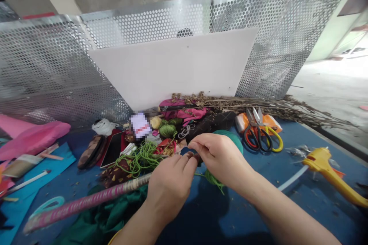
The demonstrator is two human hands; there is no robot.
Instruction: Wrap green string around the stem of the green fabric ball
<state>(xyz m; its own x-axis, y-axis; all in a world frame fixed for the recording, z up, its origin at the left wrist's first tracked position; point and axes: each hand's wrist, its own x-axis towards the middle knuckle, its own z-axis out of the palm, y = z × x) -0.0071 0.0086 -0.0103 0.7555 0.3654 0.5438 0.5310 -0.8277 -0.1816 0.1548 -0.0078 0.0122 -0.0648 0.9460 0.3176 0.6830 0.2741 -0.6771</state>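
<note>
Blue tabletop, carrying one pink-and-cream wrapped rod, presumably light and stiff, best gripped along its bound shaft; left hand, closed round the rod's right end; right hand, fingertips pinched close by, contents hidden; green yarn tangle, behind the rod.

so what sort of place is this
Probably a craft workspace, whether at home or in a workshop I can't tell: the blue tabletop holds a yellow plastic glue gun, black-handled metal scissors and a loose tangle of bright green yarn.
</note>
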